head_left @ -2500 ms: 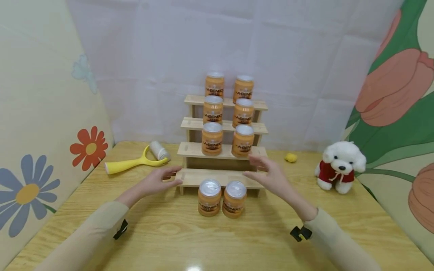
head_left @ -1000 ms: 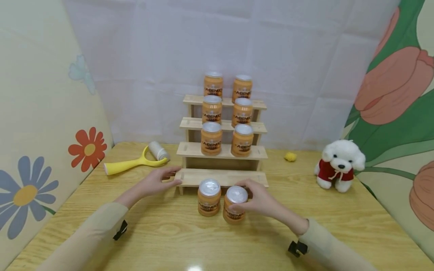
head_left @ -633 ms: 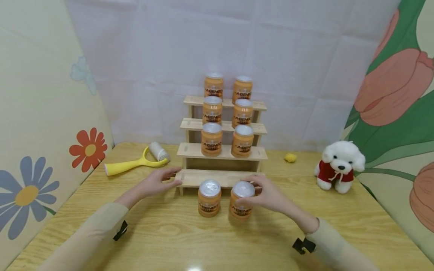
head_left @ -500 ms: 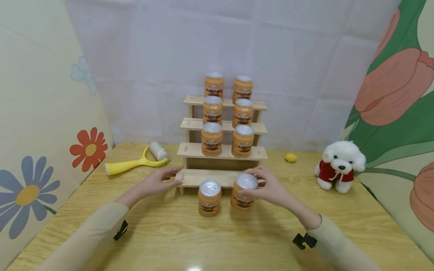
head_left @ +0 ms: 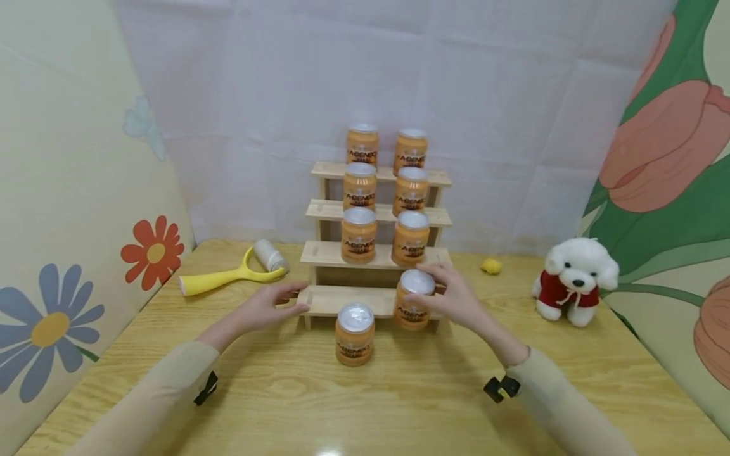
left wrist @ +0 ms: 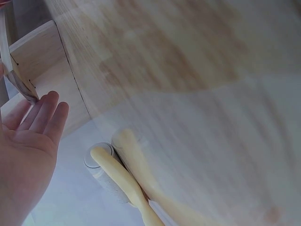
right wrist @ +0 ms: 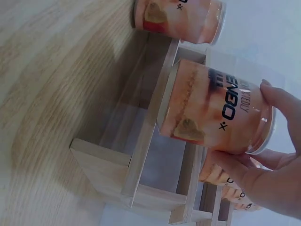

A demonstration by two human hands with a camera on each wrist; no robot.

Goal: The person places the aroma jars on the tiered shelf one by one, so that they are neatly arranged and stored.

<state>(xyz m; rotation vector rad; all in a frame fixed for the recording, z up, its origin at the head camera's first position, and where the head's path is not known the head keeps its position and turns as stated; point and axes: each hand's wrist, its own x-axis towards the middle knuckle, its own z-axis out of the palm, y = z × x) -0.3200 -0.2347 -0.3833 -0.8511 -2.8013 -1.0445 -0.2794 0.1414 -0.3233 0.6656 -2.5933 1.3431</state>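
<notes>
My right hand grips an orange can with a silver lid by its upper part, thumb on the near side and fingers on the far side. In the right wrist view, this can is at the front edge of the lowest step; I cannot tell if its base touches the wood. Another orange can stands upright on the table before the wooden stepped shelf. My left hand is at the lowest step's left end; in the left wrist view its fingers are extended by the board's corner.
Pairs of matching cans stand on the three upper steps. A yellow Y-shaped handle lies by a grey cylinder at the left. Rightward are a small yellow object and a white plush dog in red. A white cloth hangs behind.
My right hand has taken hold of the right-hand can on the table and raised it up and rightward to the lowest step. The left hand has stayed in place.
</notes>
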